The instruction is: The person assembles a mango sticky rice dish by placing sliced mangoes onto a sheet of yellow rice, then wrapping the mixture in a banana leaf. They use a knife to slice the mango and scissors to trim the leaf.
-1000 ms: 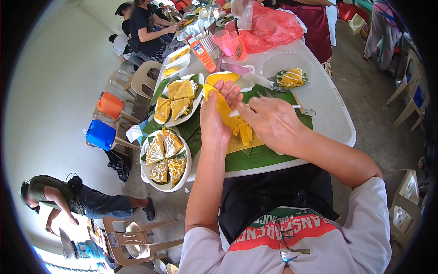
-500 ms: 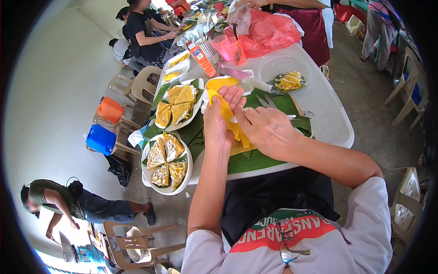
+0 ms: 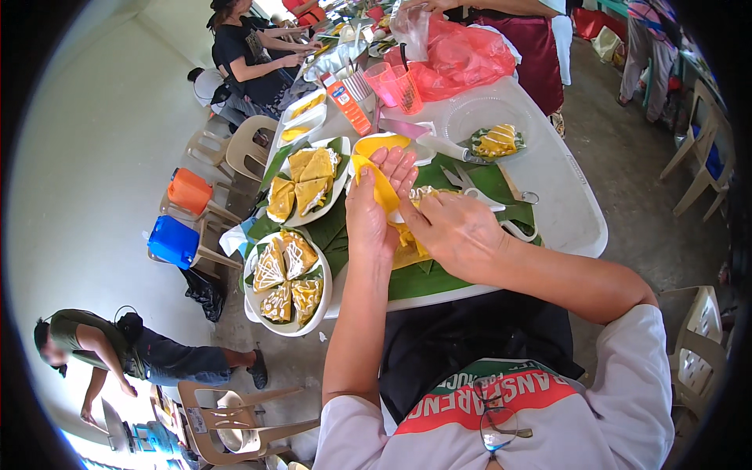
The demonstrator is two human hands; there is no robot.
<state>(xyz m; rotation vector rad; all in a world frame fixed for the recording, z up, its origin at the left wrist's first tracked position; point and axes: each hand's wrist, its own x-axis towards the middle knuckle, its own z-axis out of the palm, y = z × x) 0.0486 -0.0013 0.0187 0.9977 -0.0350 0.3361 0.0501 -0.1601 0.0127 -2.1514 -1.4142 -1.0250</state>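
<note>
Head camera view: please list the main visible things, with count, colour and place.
Table: one, white, centre
Leaves: several, green, on table
Fruit slice: one, yellow, centre
Flat wrap: one, yellow, below fruit slice, partly hidden
White plates: two, white, table's left
Clear plate: one, transparent, table's right
Folded wedges: nine, yellow, four per white plate, one on clear plate
Scissors: one, white and silver, right of centre
Bottle: one, orange, beyond white plates
Cups: two, pink and orange, beside bottle
Plastic bag: one, red, beyond cups
Chairs: several, beige, both sides
Containers: two, blue and orange, on left chairs
Other people: several, mixed clothing, around edges
Left hand: one, bare, holding fruit slice
Right hand: one, bare, beside left hand
</note>
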